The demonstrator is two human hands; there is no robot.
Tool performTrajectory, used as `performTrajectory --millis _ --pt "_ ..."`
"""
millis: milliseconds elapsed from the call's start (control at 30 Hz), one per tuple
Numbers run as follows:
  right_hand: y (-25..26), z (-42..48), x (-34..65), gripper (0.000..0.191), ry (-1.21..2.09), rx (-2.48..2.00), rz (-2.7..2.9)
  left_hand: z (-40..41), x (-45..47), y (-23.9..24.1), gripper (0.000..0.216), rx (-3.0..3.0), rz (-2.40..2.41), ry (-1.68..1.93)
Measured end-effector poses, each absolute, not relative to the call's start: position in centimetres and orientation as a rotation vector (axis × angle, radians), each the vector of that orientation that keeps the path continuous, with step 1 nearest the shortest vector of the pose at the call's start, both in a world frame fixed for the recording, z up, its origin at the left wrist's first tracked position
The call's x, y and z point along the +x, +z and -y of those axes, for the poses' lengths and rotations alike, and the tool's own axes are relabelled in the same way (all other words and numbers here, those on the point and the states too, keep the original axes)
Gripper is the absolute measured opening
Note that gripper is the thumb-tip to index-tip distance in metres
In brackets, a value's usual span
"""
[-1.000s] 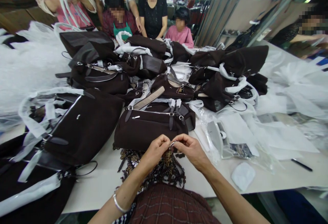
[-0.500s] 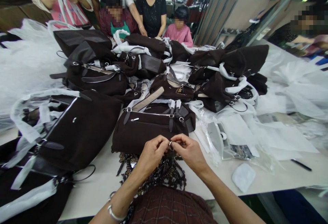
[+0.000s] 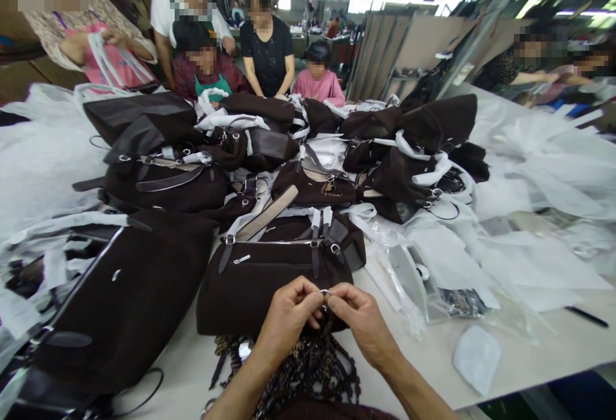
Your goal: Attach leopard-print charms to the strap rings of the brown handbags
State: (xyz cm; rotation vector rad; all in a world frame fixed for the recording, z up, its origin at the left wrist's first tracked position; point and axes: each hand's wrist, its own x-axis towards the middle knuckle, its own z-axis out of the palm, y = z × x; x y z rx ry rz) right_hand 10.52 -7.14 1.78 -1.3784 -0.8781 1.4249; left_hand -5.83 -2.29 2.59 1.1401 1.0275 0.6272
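The small silver-coloured metal ring (image 3: 325,292) now shows as a thin, flattened arc between the two hands, where half a second ago it stood as a rounder loop. The head view has tipped upward since then, so the hands and bags sit lower in it and the person's left bracelet has almost slid out at the bottom edge.

The ring lies right at the fingertips, bridging them, in front of the lower right part of a dark brown fabric bag with a silver zip (image 3: 269,298). The left hand (image 3: 291,317) is nearly closed, thumb and forefinger pinching one side of the ring, the other fingers curled beneath. The right hand (image 3: 359,317) pinches the opposite side, its remaining fingers folded in. Something dark hangs just under the fingertips; whether it joins the ring cannot be told.

Nearer the person than the bag, a heap of thin black-and-tan patterned strands (image 3: 332,369) lies tangled on the smooth pale table (image 3: 428,356). A flat tan strap (image 3: 269,211) slants up behind the bag. To its left slumps a larger dark brown soft bag (image 3: 139,279); to its right are crinkled clear film (image 3: 404,304) and a white rounded block (image 3: 477,359).
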Motion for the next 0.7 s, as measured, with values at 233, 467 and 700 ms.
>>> performTrajectory --millis 233,467,700 --pt "-0.1 4.1 10.1 0.03 1.453 -1.219 0.479 -6.4 -4.8 1.0 0.011 1.761 -1.298 0.677" --pt "-3.0 -0.2 10.4 0.032 1.154 -1.489 0.489 -9.1 -2.6 -2.4 0.007 1.705 -1.198 0.509" --pt "-4.1 -1.3 10.7 0.032 1.05 -1.645 0.633 -7.0 -4.1 -3.0 0.009 1.549 -1.014 0.555"
